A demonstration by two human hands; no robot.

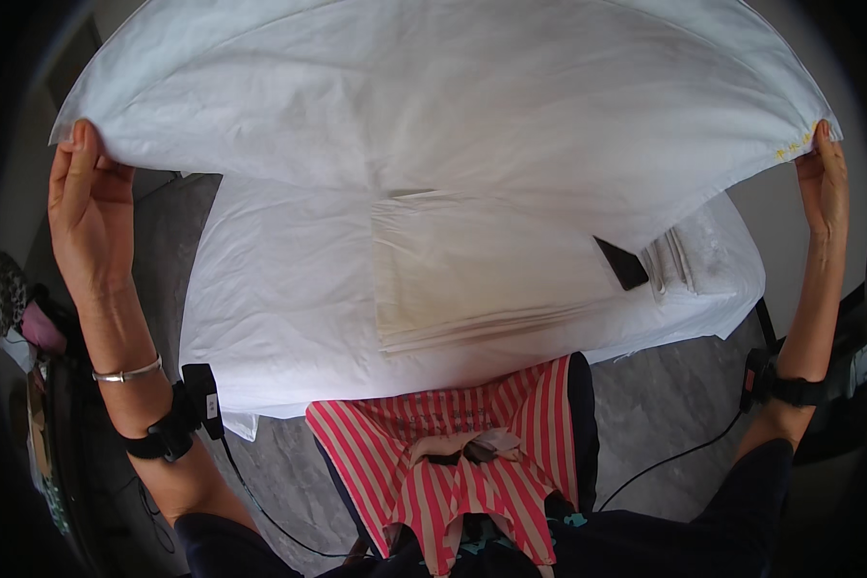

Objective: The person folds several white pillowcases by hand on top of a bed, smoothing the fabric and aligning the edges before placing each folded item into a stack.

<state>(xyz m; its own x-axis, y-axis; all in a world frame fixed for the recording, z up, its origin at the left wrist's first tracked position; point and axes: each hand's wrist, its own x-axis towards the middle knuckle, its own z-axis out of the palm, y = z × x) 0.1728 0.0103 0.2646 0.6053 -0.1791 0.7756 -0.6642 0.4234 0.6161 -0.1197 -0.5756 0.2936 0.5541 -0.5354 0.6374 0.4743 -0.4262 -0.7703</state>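
A large white cloth (433, 94) is stretched wide between my raised hands. At the left, my left hand (90, 180) pinches one corner between thumb and fingers. My right hand (824, 170) grips the opposite corner, beside small yellow marks on the edge. Below it stands a table or board covered with white fabric (274, 303). A folded cream cloth (469, 267) lies in its middle. Close to its right end, a dark flat object (625, 264) shows partly under the raised cloth, next to a stack of folded white fabric (675, 264). The far edge of the raised cloth is out of view.
A red-and-cream striped apron (441, 433) hangs against the near edge of the covered surface. Cables run from devices strapped to both forearms. Assorted items, one of them pink (42, 329), are piled at the far left. The floor (665, 419) is grey.
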